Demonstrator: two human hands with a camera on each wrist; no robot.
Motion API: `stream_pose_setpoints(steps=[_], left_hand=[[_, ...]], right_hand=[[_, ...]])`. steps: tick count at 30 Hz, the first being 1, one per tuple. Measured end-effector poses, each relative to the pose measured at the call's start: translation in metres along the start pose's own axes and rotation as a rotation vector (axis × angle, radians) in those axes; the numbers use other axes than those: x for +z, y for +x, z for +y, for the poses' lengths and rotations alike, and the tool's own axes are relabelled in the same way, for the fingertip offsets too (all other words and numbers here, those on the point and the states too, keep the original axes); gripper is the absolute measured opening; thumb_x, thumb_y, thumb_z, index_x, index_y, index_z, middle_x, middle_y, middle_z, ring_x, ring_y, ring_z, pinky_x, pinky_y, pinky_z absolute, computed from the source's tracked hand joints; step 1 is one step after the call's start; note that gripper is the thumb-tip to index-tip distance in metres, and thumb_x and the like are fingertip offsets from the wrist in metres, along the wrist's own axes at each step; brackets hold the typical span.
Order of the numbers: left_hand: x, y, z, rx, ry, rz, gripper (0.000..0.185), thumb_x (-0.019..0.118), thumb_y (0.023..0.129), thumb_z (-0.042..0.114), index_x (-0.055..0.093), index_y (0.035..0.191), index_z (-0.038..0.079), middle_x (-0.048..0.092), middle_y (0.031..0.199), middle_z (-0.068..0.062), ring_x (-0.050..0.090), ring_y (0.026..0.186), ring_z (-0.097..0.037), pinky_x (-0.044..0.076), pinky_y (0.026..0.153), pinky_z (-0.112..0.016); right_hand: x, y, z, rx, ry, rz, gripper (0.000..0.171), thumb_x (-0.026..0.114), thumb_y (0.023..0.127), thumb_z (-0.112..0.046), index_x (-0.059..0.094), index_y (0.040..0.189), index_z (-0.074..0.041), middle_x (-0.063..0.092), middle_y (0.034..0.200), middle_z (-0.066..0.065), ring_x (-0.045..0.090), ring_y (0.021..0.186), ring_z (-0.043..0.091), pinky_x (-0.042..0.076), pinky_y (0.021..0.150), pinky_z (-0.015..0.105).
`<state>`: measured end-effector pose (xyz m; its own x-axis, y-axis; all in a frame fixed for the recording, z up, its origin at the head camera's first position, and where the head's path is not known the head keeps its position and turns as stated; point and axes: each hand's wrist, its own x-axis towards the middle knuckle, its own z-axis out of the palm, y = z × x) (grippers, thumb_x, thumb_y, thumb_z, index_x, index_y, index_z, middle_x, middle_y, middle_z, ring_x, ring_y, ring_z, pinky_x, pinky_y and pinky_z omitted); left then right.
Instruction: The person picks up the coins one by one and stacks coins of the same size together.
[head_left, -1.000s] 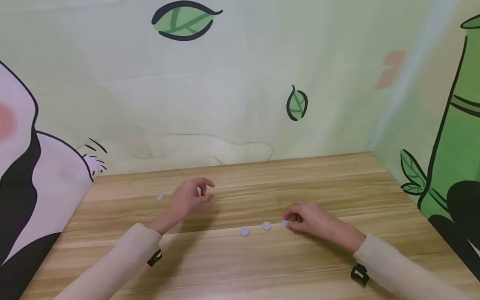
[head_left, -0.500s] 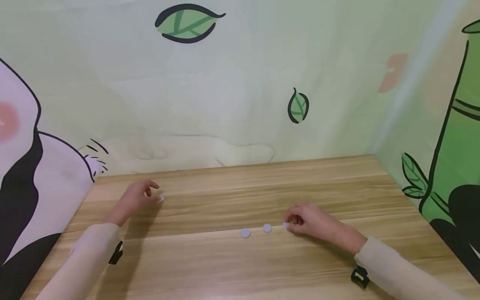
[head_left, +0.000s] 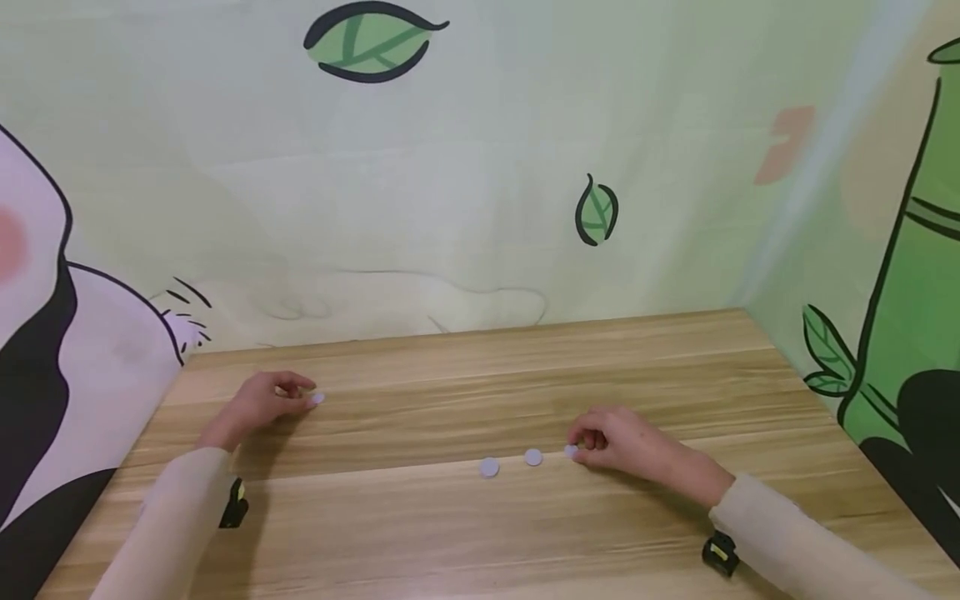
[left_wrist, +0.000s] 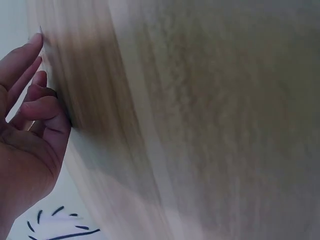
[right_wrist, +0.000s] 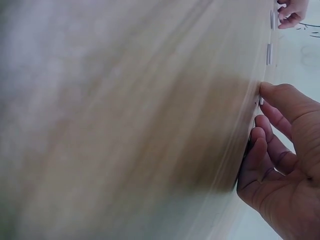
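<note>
Your left hand [head_left: 258,402] is at the far left of the light wooden table [head_left: 465,533], fingertips on a small pale round disc [head_left: 318,398] that lies flat. Thumb and forefinger look closed in around it, but the disc is mostly hidden at the fingertips, so I can't tell whether it's pinched or only touched. The left wrist view is motion-blurred: fingers loosely bent, no disc visible.

Your right hand [head_left: 628,442] rests mid-table with fingers curled, and thumb and forefinger tip sit on a second small pale disc [head_left: 571,451]. It looks like a pinch or press at its edge, with the disc flat on the wood. The right wrist view shows a fingertip [right_wrist: 272,92] down on the table with a pale sliver under it.

Two more pale round discs lie just left of that one, the middle disc [head_left: 533,457] and the leftmost disc [head_left: 489,467], forming a rough row of three, near each other but not touching.

My read on progress: three discs are lined up mid-table, and the fourth at far left is not yet in the row. If the row is the aim, one disc is left.
</note>
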<state>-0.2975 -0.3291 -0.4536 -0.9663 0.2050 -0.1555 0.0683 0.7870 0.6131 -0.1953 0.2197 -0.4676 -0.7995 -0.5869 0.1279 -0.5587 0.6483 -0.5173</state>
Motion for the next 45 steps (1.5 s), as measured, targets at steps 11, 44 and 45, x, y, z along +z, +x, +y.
stream_pose_setpoints(steps=[11, 44, 45], left_hand=[[-0.001, 0.004, -0.007, -0.029, -0.046, 0.013, 0.039, 0.082, 0.086, 0.04, 0.076, 0.111, 0.01, 0.064, 0.099, -0.003, 0.049, 0.074, -0.016, 0.042, 0.063, -0.029], [0.01, 0.004, 0.008, -0.007, 0.051, 0.095, 0.027, 0.083, 0.086, 0.032, 0.08, 0.097, 0.008, 0.074, 0.09, -0.002, 0.057, 0.083, -0.017, 0.046, 0.075, -0.032], [0.011, 0.004, 0.01, -0.008, 0.049, 0.093, 0.027, 0.084, 0.085, 0.032, 0.08, 0.096, 0.007, 0.073, 0.089, -0.002, 0.057, 0.082, -0.017, 0.046, 0.074, -0.032]], right_hand=[[0.0, 0.0, -0.001, 0.009, 0.02, 0.008, 0.006, 0.078, 0.09, -0.016, 0.074, 0.094, -0.015, 0.056, 0.077, -0.012, 0.051, 0.069, 0.003, 0.047, 0.061, 0.021], [0.0, 0.0, 0.001, 0.008, 0.016, 0.014, 0.006, 0.078, 0.09, -0.014, 0.074, 0.094, -0.014, 0.056, 0.077, -0.011, 0.05, 0.068, 0.002, 0.046, 0.061, 0.02], [0.0, 0.0, 0.001, 0.006, 0.015, 0.013, 0.006, 0.078, 0.09, -0.014, 0.074, 0.094, -0.014, 0.056, 0.077, -0.011, 0.05, 0.068, 0.003, 0.046, 0.06, 0.02]])
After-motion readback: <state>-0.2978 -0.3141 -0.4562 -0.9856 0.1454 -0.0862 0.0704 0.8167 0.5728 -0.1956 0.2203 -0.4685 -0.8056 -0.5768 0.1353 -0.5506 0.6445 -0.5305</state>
